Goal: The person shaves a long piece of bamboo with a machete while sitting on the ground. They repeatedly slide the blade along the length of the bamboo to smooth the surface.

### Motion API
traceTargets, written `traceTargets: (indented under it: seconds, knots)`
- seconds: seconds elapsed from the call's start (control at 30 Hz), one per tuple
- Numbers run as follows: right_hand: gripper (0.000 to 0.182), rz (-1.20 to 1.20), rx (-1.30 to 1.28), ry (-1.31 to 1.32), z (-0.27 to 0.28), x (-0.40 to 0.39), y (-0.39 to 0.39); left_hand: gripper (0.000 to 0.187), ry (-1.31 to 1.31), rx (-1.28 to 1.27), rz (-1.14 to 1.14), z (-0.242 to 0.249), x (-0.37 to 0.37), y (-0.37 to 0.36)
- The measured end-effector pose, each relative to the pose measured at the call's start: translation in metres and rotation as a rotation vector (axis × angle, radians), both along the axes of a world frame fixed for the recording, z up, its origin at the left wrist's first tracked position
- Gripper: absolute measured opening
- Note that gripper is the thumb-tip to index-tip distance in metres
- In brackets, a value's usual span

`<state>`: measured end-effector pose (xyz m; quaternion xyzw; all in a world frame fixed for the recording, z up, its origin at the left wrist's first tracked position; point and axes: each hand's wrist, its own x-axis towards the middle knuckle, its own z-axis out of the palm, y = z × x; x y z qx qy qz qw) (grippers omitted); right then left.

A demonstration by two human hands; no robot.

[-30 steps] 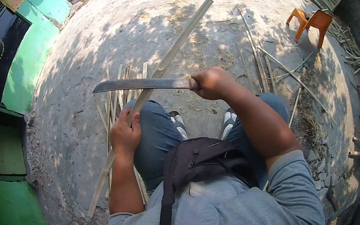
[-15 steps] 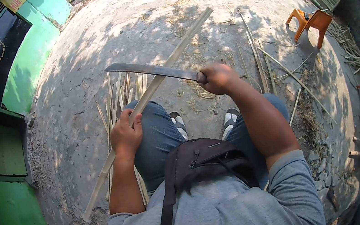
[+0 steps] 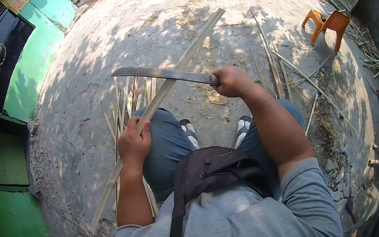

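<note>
My left hand (image 3: 134,142) is closed around a long pale strip (image 3: 190,53) that looks like split bamboo. The strip slants from the lower left up to the far right, passing over my left knee. In my right hand (image 3: 233,82) is the handle of a machete (image 3: 144,72), gripped in a fist. Its long, dark blade points left and crosses the strip well beyond my left hand. At the crossing the blade lies over the strip and appears to touch it.
More pale strips (image 3: 121,101) lie on the ground beside my left leg. Other long strips (image 3: 271,65) are spread ahead to the right. An orange plastic chair (image 3: 337,24) stands at the right. A green wall (image 3: 31,77) borders the left side. A black bag (image 3: 216,168) rests on my lap.
Very little differs. My right hand and the machete have shifted slightly to the right, while the strip and my left hand stay almost where they were.
</note>
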<state>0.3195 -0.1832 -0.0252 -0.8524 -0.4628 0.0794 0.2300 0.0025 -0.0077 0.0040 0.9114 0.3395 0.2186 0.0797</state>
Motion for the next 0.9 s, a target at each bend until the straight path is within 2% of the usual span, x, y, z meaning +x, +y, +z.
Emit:
traceTargets:
  seconds: [0.3, 0.5, 0.7, 0.9]
  knots:
    - [0.02, 0.108, 0.006, -0.004, -0.007, -0.006, 0.004, 0.03, -0.009, 0.036, 0.011, -0.003, 0.001, 0.0]
    - [0.018, 0.195, -0.106, -0.059, 0.003, -0.02, 0.007, 0.031, -0.005, 0.018, -0.012, -0.002, 0.001, 0.0]
    - [0.011, 0.173, -0.036, -0.132, 0.002, -0.015, 0.005, 0.033, -0.011, 0.032, -0.015, -0.005, 0.0, 0.002]
    - [0.015, 0.148, -0.113, -0.081, 0.001, -0.011, 0.006, 0.034, 0.01, 0.024, 0.007, -0.002, 0.001, 0.0]
